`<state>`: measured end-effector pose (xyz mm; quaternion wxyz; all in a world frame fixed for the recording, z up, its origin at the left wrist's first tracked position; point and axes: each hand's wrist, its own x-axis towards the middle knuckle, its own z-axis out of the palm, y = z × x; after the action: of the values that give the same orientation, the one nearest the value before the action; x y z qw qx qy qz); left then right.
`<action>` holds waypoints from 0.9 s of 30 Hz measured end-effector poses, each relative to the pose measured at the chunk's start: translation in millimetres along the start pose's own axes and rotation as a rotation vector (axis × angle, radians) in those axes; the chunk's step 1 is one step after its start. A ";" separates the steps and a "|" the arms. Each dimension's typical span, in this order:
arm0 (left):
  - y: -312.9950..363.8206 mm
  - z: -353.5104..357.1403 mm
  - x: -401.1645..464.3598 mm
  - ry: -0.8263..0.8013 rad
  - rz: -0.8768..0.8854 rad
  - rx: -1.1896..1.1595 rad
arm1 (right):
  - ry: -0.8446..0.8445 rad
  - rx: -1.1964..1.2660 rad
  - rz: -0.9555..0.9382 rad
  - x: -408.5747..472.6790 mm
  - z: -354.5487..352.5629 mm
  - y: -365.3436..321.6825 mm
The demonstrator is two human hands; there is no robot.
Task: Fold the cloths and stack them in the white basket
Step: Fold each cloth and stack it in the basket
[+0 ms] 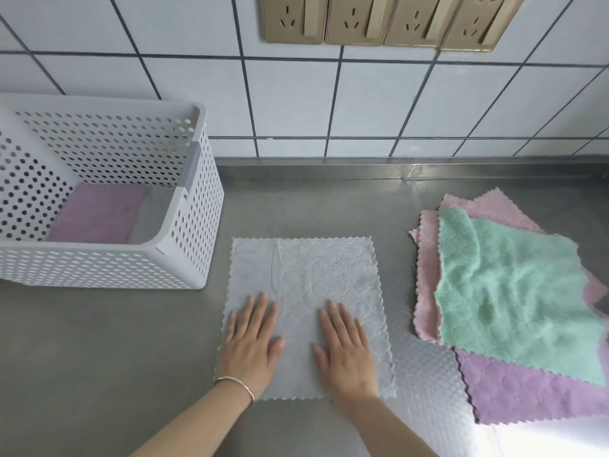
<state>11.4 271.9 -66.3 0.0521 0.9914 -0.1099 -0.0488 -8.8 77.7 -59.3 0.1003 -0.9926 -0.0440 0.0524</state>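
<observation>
A grey cloth (316, 275) lies spread flat on the steel counter in front of me. My left hand (252, 341) rests palm down on its near left part, fingers apart. My right hand (346, 349) lies flat on its near right part, likewise holding nothing. The white perforated basket (184, 258) stands at the left, with a folded purple cloth (99, 212) on its floor. At the right is a loose pile: a green cloth (514, 291) on top, pink cloths (426, 265) under it, a purple cloth (527, 397) at the bottom.
The steel counter (99, 357) runs to a white tiled wall (329, 103) at the back. A row of gold wall sockets (379, 21) sits high on the wall. Bright glare falls on the counter at the near right.
</observation>
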 end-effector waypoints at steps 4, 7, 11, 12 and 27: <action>-17.1 -5.5 -12.4 -0.045 -0.111 -0.043 | -0.012 -0.061 0.127 -23.6 -7.2 30.9; -25.1 -9.2 -20.3 -0.070 -0.166 -0.056 | 0.002 -0.050 0.183 -42.2 -9.4 49.8; -28.6 -10.9 -30.8 -0.041 -0.062 -0.054 | 0.073 -0.086 0.098 -53.6 -15.0 58.2; -27.7 -11.1 -36.7 -0.011 0.025 -0.066 | 0.115 -0.081 0.004 -56.8 -14.8 59.0; -25.5 -24.5 -50.7 0.073 0.472 -0.159 | 0.188 -0.039 -0.460 -54.9 -29.1 64.6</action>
<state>-29.7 310.2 -40.6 0.1439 0.9322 -0.3320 -0.0079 -54.9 3.6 -38.8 0.0943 -0.9587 -0.2601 -0.0654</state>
